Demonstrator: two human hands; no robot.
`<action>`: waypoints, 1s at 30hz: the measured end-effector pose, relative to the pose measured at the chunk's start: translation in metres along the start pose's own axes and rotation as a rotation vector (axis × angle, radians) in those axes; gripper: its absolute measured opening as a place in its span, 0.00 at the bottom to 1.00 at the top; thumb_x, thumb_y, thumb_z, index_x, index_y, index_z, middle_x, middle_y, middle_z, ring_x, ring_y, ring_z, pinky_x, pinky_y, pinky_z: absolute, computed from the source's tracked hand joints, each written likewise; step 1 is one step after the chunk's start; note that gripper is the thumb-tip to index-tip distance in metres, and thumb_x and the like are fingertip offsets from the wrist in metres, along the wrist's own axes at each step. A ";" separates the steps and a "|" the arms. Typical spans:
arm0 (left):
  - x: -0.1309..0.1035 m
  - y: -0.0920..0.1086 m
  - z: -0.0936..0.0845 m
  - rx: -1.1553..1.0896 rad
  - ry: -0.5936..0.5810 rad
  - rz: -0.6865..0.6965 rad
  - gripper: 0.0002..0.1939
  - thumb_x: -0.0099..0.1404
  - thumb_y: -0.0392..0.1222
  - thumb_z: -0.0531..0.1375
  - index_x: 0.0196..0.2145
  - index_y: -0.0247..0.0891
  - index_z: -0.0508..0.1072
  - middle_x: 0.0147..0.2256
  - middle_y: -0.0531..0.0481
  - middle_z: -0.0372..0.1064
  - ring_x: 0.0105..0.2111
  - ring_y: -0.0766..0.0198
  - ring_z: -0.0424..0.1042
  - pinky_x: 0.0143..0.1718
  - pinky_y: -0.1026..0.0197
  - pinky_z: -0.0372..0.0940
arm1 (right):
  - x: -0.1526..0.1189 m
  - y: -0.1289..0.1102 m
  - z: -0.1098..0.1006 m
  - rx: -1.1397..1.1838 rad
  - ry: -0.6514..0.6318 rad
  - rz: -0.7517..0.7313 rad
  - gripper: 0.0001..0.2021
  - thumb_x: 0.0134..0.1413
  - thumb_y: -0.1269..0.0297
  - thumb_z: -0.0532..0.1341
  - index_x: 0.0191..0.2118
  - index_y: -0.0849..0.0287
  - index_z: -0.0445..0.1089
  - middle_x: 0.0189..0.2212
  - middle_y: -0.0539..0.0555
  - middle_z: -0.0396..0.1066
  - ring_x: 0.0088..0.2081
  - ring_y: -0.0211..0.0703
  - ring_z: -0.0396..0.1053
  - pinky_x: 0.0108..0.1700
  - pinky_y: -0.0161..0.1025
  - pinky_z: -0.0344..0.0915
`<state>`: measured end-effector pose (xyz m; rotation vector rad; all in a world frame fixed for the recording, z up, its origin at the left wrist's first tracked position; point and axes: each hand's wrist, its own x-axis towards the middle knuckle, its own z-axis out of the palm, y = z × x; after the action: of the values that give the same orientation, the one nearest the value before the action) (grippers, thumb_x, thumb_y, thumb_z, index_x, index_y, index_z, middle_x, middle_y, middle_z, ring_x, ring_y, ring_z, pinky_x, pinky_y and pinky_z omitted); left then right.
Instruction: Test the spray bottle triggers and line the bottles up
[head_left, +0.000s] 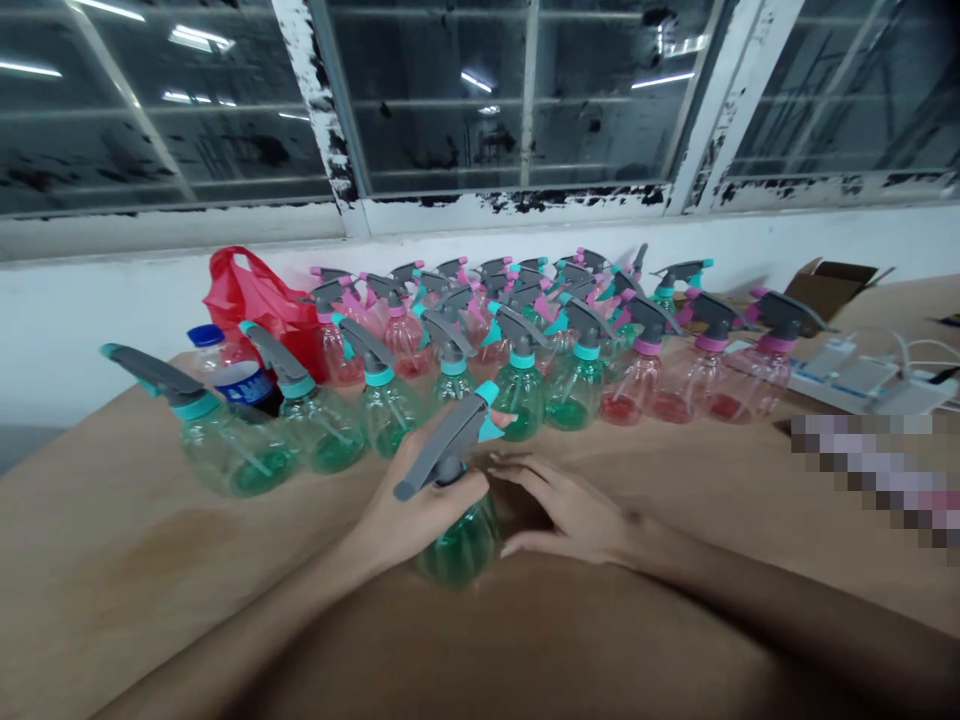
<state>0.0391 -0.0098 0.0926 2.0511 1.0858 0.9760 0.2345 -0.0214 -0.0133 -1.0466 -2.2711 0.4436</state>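
Observation:
A green-tinted clear spray bottle [459, 545] with a grey and turquoise trigger head stands upright at the near middle of the wooden table. My left hand [427, 500] is wrapped round its neck, just under the spray head. On the bottle's right side my right hand [566, 510] is open, its fingers curved and apart, close to the bottle; whether it touches is unclear. Just beyond both hands runs a front row of spray bottles, among them a green one [521, 395] with turquoise trim and a pink one [630, 385] with a pink collar.
Several more spray bottles crowd behind, against the wall. To the left are a red plastic bag [259, 300] and a blue-capped drink bottle [240, 375]. At right lie a power strip with plugs [862, 375] and an opened cardboard box [832, 295]. Windows line the wall.

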 end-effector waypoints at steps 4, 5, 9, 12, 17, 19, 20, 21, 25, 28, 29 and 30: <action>0.002 -0.001 -0.004 -0.025 -0.101 0.048 0.23 0.49 0.36 0.52 0.43 0.47 0.72 0.22 0.57 0.61 0.18 0.66 0.54 0.20 0.63 0.59 | -0.006 0.007 -0.001 -0.021 -0.055 0.065 0.35 0.51 0.43 0.59 0.60 0.57 0.56 0.60 0.61 0.59 0.60 0.53 0.57 0.59 0.55 0.57; 0.002 -0.001 -0.005 -0.025 -0.102 0.044 0.23 0.49 0.36 0.52 0.43 0.46 0.72 0.24 0.57 0.64 0.19 0.65 0.57 0.23 0.62 0.61 | -0.006 0.006 -0.001 -0.029 -0.068 0.071 0.35 0.51 0.43 0.59 0.61 0.58 0.57 0.60 0.61 0.59 0.60 0.53 0.57 0.59 0.54 0.57; 0.001 0.000 -0.003 -0.020 -0.109 0.005 0.23 0.49 0.36 0.52 0.44 0.47 0.72 0.33 0.53 0.72 0.23 0.62 0.65 0.29 0.58 0.66 | -0.005 0.005 0.001 -0.048 -0.072 0.074 0.34 0.52 0.43 0.59 0.60 0.58 0.59 0.59 0.61 0.60 0.61 0.53 0.56 0.60 0.54 0.56; 0.000 -0.002 -0.003 -0.023 -0.124 -0.039 0.25 0.50 0.36 0.53 0.46 0.48 0.71 0.29 0.54 0.72 0.23 0.59 0.67 0.26 0.59 0.65 | -0.004 0.006 0.001 -0.042 -0.053 0.059 0.31 0.54 0.46 0.59 0.59 0.57 0.60 0.59 0.60 0.61 0.61 0.51 0.56 0.61 0.52 0.56; 0.000 -0.007 -0.002 -0.045 -0.134 -0.046 0.24 0.52 0.38 0.53 0.48 0.47 0.71 0.27 0.53 0.69 0.18 0.63 0.62 0.20 0.61 0.60 | -0.004 0.007 0.001 -0.042 -0.049 0.051 0.29 0.55 0.48 0.58 0.59 0.58 0.61 0.59 0.60 0.62 0.62 0.49 0.56 0.61 0.52 0.56; -0.001 -0.007 -0.002 -0.054 -0.132 -0.053 0.24 0.53 0.39 0.53 0.48 0.47 0.70 0.24 0.54 0.67 0.16 0.65 0.58 0.18 0.62 0.57 | -0.004 0.008 0.000 -0.052 -0.056 0.049 0.29 0.56 0.48 0.58 0.59 0.58 0.61 0.59 0.60 0.61 0.62 0.48 0.55 0.61 0.51 0.55; -0.001 -0.006 -0.002 -0.057 -0.133 -0.057 0.24 0.53 0.39 0.53 0.49 0.47 0.70 0.22 0.55 0.65 0.16 0.65 0.57 0.18 0.62 0.56 | -0.004 0.007 0.000 -0.060 -0.063 0.050 0.29 0.56 0.48 0.58 0.59 0.59 0.61 0.59 0.60 0.61 0.62 0.48 0.55 0.62 0.51 0.55; -0.001 -0.005 -0.002 -0.057 -0.130 -0.060 0.24 0.53 0.38 0.53 0.48 0.47 0.70 0.20 0.56 0.62 0.15 0.65 0.56 0.18 0.62 0.55 | -0.004 0.007 0.000 -0.069 -0.071 0.051 0.29 0.56 0.49 0.57 0.59 0.59 0.61 0.59 0.60 0.61 0.62 0.48 0.54 0.62 0.51 0.55; -0.001 -0.003 -0.001 -0.050 -0.098 -0.067 0.22 0.51 0.37 0.53 0.45 0.48 0.72 0.20 0.57 0.60 0.17 0.64 0.56 0.19 0.62 0.55 | -0.004 0.007 -0.001 -0.090 -0.092 0.056 0.29 0.57 0.49 0.57 0.59 0.61 0.61 0.60 0.60 0.59 0.62 0.48 0.54 0.62 0.50 0.54; -0.001 -0.005 0.000 -0.071 -0.083 -0.047 0.20 0.50 0.37 0.53 0.42 0.49 0.72 0.25 0.55 0.65 0.20 0.62 0.59 0.24 0.60 0.60 | -0.005 0.007 0.000 -0.092 -0.085 0.047 0.29 0.57 0.48 0.57 0.59 0.58 0.60 0.60 0.59 0.60 0.62 0.48 0.54 0.62 0.51 0.55; -0.001 -0.006 0.000 -0.088 -0.079 -0.046 0.19 0.50 0.37 0.54 0.40 0.49 0.72 0.26 0.55 0.66 0.22 0.62 0.60 0.26 0.59 0.61 | -0.005 0.007 0.000 -0.096 -0.083 0.043 0.28 0.57 0.49 0.57 0.60 0.58 0.60 0.60 0.58 0.60 0.62 0.47 0.55 0.62 0.51 0.55; -0.001 -0.008 0.000 -0.107 -0.076 -0.050 0.16 0.51 0.37 0.54 0.38 0.48 0.72 0.28 0.55 0.67 0.23 0.61 0.62 0.28 0.59 0.62 | -0.005 0.007 0.001 -0.101 -0.083 0.040 0.28 0.57 0.49 0.57 0.60 0.57 0.60 0.60 0.58 0.61 0.62 0.47 0.55 0.62 0.50 0.56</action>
<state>0.0356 -0.0071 0.0863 1.9497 1.0192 0.9041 0.2407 -0.0206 -0.0193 -1.1446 -2.3712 0.3990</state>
